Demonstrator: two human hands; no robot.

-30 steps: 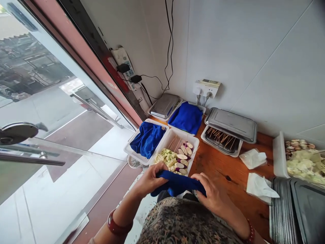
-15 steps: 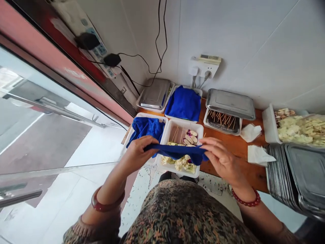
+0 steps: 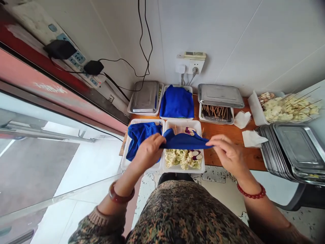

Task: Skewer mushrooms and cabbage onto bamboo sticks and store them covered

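A blue cloth (image 3: 186, 140) stretches between my two hands over a white tray (image 3: 202, 167). My left hand (image 3: 150, 150) is closed on its left end, and my right hand (image 3: 227, 152) pinches the right end between thumb and fingers. Below the cloth, skewered cauliflower (image 3: 180, 158) and purple-edged eggplant slices (image 3: 196, 155) lie in the tray; the cloth hides its middle. Just left stands another white tray (image 3: 124, 162) with a crumpled blue cloth (image 3: 141, 135) in it, partly behind my left hand.
Behind are a tray under a blue cloth (image 3: 177, 101) and two trays with metal lids (image 3: 145, 96), one showing skewers (image 3: 214, 111). To the right are stacked metal trays (image 3: 276, 152), tissues (image 3: 254, 139) and a container of skewered vegetables (image 3: 286, 108). Cords (image 3: 141, 44) hang on the wall.
The held cloth has tilted and spread, now covering the tray's middle and showing more cauliflower at the front. My hands have moved slightly right, and the view has shifted.
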